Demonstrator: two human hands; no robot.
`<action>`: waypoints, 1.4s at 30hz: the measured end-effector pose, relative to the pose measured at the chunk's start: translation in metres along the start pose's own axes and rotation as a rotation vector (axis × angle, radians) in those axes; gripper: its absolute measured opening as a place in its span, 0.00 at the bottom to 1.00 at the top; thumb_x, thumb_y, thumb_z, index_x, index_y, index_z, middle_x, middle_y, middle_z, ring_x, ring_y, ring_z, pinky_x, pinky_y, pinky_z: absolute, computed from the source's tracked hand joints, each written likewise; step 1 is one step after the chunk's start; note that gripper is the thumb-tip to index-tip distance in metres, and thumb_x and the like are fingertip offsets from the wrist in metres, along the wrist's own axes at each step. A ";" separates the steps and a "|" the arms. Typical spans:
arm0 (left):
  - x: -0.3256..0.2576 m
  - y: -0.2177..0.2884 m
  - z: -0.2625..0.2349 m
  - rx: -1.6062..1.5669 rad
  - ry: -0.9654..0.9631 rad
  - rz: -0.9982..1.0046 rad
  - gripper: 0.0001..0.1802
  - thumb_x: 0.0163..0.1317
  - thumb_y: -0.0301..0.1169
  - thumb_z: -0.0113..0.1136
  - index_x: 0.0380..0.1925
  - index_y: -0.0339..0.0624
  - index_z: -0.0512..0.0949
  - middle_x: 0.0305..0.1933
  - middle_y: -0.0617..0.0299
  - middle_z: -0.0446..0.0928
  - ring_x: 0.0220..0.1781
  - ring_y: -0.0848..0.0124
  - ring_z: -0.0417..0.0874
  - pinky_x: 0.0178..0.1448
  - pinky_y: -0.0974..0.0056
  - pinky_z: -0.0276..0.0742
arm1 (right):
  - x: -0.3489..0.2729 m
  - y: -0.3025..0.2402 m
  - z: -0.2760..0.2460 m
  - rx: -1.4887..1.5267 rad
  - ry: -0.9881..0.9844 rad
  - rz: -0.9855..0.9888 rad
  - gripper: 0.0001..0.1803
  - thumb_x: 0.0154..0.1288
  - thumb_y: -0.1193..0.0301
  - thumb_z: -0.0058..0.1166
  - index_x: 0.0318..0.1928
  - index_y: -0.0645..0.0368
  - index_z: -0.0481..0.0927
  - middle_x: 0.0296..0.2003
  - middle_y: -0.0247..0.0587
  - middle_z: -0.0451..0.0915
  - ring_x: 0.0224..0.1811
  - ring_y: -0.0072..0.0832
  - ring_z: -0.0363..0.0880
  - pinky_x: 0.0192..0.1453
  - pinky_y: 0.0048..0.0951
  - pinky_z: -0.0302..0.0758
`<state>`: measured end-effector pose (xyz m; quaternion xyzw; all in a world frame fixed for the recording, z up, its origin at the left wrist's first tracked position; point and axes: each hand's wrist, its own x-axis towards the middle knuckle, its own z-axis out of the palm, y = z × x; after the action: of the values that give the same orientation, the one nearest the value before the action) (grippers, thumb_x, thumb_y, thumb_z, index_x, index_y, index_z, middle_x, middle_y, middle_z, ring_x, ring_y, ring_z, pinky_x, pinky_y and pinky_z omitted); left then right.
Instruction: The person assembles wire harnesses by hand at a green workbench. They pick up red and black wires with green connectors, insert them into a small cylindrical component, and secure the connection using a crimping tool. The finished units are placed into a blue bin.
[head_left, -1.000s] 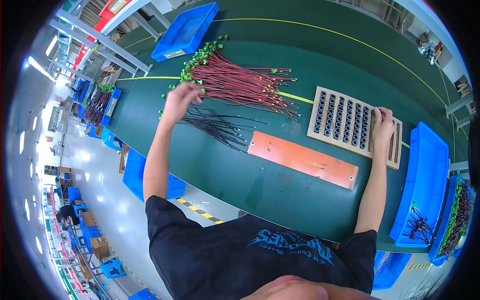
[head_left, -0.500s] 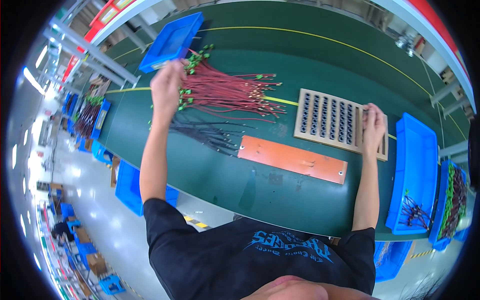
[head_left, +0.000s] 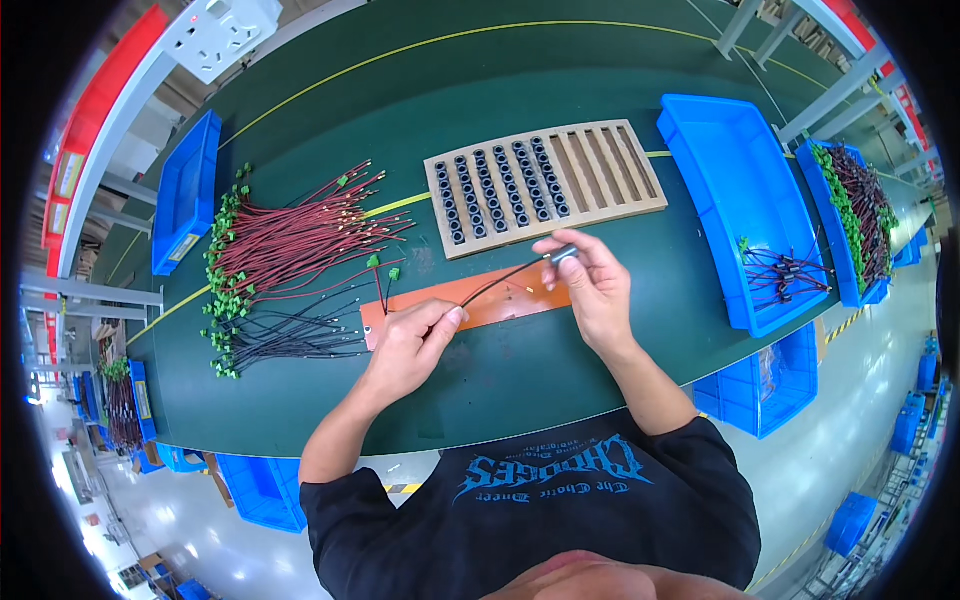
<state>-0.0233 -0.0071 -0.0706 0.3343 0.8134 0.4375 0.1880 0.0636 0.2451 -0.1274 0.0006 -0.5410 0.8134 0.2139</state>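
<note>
Over the orange strip (head_left: 512, 304), my two hands come close together. My left hand (head_left: 412, 345) is closed on thin wires; two green connectors (head_left: 394, 273) stick up behind it. From its fingertips a dark wire (head_left: 492, 285) stretches to the right. My right hand (head_left: 600, 295) pinches a short black cylinder (head_left: 565, 254) between thumb and fingers, with the wire's end right at its near opening. Whether the end is inside, I cannot tell. Beyond the hands lies a wooden tray (head_left: 612, 212) with several rows of similar black cylinders; its right-hand slots hold none.
Red wires (head_left: 300, 240) and black wires (head_left: 290, 332) with green connectors lie in bundles at left. A blue bin (head_left: 185, 195) stands behind them. On the right, a larger blue bin (head_left: 735, 185) holds some wire assemblies (head_left: 788, 275), beside another full bin (head_left: 855, 225).
My left hand has come from the wire bundles to the middle, bringing wires. My right hand has left the tray with a black cylinder. The view has turned to the right.
</note>
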 end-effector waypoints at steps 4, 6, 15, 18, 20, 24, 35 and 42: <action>0.000 -0.005 0.001 0.017 -0.031 0.047 0.12 0.76 0.31 0.58 0.42 0.31 0.85 0.36 0.52 0.86 0.34 0.63 0.86 0.42 0.61 0.81 | 0.005 -0.009 -0.006 0.031 -0.014 -0.158 0.13 0.80 0.75 0.52 0.60 0.65 0.75 0.54 0.51 0.84 0.43 0.27 0.82 0.55 0.32 0.81; 0.000 -0.003 0.002 0.023 -0.044 0.044 0.12 0.76 0.30 0.58 0.41 0.31 0.85 0.36 0.53 0.86 0.35 0.65 0.87 0.43 0.62 0.81 | 0.007 -0.013 -0.006 -0.027 -0.045 -0.190 0.14 0.79 0.76 0.53 0.60 0.65 0.75 0.53 0.51 0.85 0.43 0.26 0.82 0.56 0.32 0.81; 0.002 -0.001 -0.001 0.033 -0.090 0.002 0.13 0.76 0.30 0.58 0.39 0.29 0.84 0.35 0.54 0.86 0.34 0.66 0.86 0.42 0.63 0.81 | 0.003 -0.018 -0.011 -0.152 -0.178 -0.055 0.15 0.78 0.77 0.53 0.61 0.64 0.77 0.52 0.47 0.86 0.47 0.22 0.82 0.56 0.27 0.81; 0.002 0.001 -0.002 0.016 -0.089 -0.005 0.13 0.77 0.31 0.57 0.39 0.30 0.84 0.35 0.55 0.86 0.34 0.67 0.85 0.42 0.63 0.80 | 0.002 -0.016 -0.012 -0.139 -0.210 -0.034 0.14 0.77 0.79 0.53 0.59 0.64 0.78 0.53 0.49 0.86 0.48 0.24 0.83 0.56 0.28 0.82; 0.001 0.000 -0.002 -0.007 -0.085 -0.029 0.14 0.77 0.31 0.57 0.39 0.31 0.84 0.34 0.56 0.86 0.33 0.69 0.84 0.42 0.64 0.80 | 0.000 -0.015 -0.008 -0.152 -0.238 -0.064 0.12 0.76 0.80 0.53 0.58 0.64 0.78 0.54 0.52 0.85 0.48 0.26 0.84 0.56 0.30 0.83; 0.000 -0.004 -0.003 -0.073 -0.080 -0.076 0.14 0.78 0.32 0.57 0.40 0.32 0.84 0.33 0.58 0.85 0.33 0.73 0.82 0.40 0.65 0.78 | -0.002 -0.012 -0.005 -0.148 -0.286 -0.131 0.11 0.75 0.83 0.53 0.55 0.64 0.77 0.56 0.57 0.84 0.50 0.31 0.86 0.58 0.35 0.84; -0.003 -0.006 0.005 -0.158 -0.076 0.037 0.13 0.77 0.32 0.57 0.41 0.33 0.85 0.32 0.60 0.84 0.28 0.76 0.78 0.35 0.66 0.74 | -0.005 -0.001 0.004 -0.153 -0.174 -0.199 0.12 0.76 0.86 0.50 0.56 0.66 0.74 0.56 0.61 0.82 0.60 0.47 0.85 0.67 0.46 0.81; -0.003 -0.007 0.008 -0.152 -0.080 0.084 0.12 0.77 0.32 0.58 0.41 0.34 0.85 0.30 0.60 0.83 0.28 0.74 0.78 0.34 0.65 0.73 | -0.007 0.000 0.006 -0.167 -0.129 -0.165 0.11 0.77 0.85 0.49 0.56 0.66 0.73 0.55 0.59 0.82 0.59 0.46 0.85 0.65 0.44 0.83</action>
<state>-0.0186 -0.0075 -0.0813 0.3702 0.7548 0.4919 0.2265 0.0684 0.2373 -0.1262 0.0796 -0.6177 0.7433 0.2440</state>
